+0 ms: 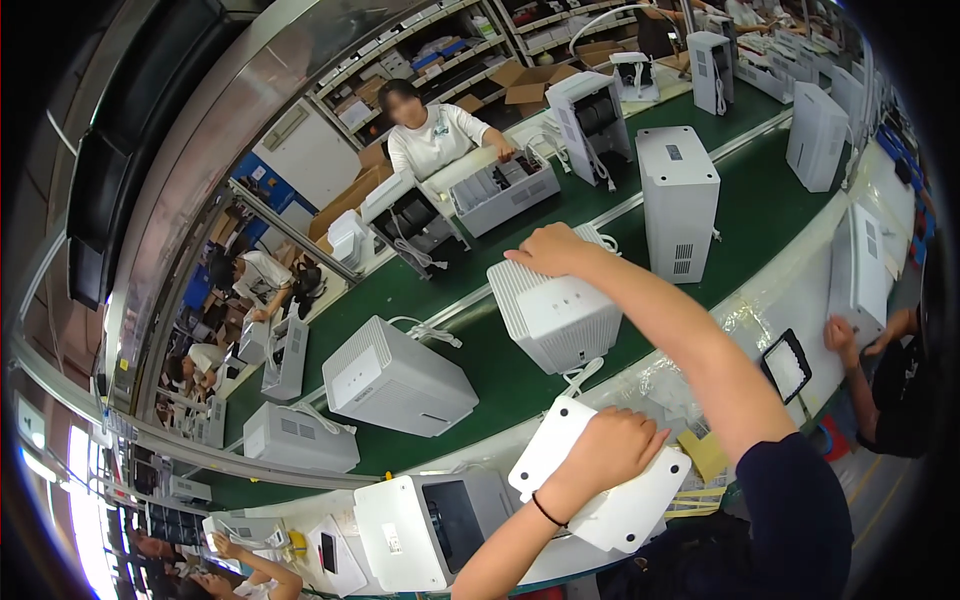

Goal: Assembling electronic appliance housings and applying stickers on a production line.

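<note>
My L grip (612,450) is across a white panel (630,508) w/ dark corner dots, R grip (552,250) atop a ribbed white box (565,315); can't tell how closed either is.

Loaded shelves (508,30) behind an open cardboard box (528,93)

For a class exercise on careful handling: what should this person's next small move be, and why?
Probably draw the ribbed white unit gently nearer with the right hand, watching the white cord: that hand rests over the unit's far top edge, the left hand lies on a white panel, and the cord shows between unit and panel.
</note>
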